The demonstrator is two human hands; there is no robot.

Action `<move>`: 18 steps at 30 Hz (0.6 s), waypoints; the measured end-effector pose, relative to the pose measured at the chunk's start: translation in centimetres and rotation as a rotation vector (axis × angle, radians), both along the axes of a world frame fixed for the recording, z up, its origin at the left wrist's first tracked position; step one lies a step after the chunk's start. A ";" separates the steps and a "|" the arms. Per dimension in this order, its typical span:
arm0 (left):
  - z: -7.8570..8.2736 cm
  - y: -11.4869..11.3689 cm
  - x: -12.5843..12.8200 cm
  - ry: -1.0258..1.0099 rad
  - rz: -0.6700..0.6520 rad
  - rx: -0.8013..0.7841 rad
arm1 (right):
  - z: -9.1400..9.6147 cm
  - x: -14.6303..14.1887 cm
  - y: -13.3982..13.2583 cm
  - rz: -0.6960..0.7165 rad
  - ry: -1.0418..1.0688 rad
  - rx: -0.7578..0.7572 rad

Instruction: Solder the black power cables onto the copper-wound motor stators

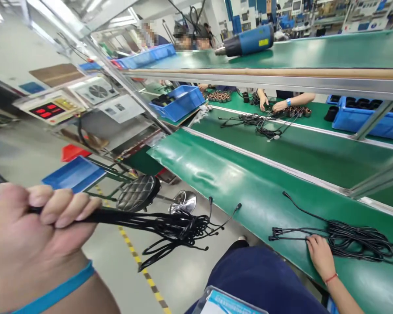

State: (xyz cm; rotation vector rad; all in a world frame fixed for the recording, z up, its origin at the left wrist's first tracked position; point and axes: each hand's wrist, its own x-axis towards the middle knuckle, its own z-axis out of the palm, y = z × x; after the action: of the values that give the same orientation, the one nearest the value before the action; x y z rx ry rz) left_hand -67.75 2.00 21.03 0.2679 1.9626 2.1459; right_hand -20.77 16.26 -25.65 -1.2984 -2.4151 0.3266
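Note:
My left hand (52, 218), close to the camera, is closed in a fist around a bundle of black cables (180, 226). The bundle stretches out to the right over the floor, with loops and small connectors dangling at its end. On the green bench my right hand (321, 257) has its fingers closed at the near edge of a second bundle of black cables (356, 237), on one of its strands. Connector ends of that coil point left across the bench top. The tips of my right fingers are small and partly hidden.
A green bench (212, 174) runs along the front. Co-workers' hands (271, 102) handle black cables (258, 124) across from me. A heat gun (249, 41) lies on the upper shelf. A round stool (139, 192) and a blue tray (74, 172) stand at left.

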 end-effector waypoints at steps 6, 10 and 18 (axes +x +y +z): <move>0.4 -6.7 -5.9 -0.135 -0.020 0.038 | 2.4 -7.6 -0.8 -0.373 0.071 0.023; -4.8 -11.0 -12.2 -0.205 -0.277 0.060 | 5.2 -14.7 -6.3 -0.358 0.198 -0.097; -21.4 -12.1 -10.0 -0.381 -1.040 -0.509 | 12.4 -32.8 -20.1 0.083 0.392 -0.662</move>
State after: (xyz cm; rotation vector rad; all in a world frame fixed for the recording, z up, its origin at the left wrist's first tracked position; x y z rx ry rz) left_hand -77.74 -10.14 -0.35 0.5683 1.5327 0.9355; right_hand -53.58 -3.80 -13.26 -1.2155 -2.0865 1.3541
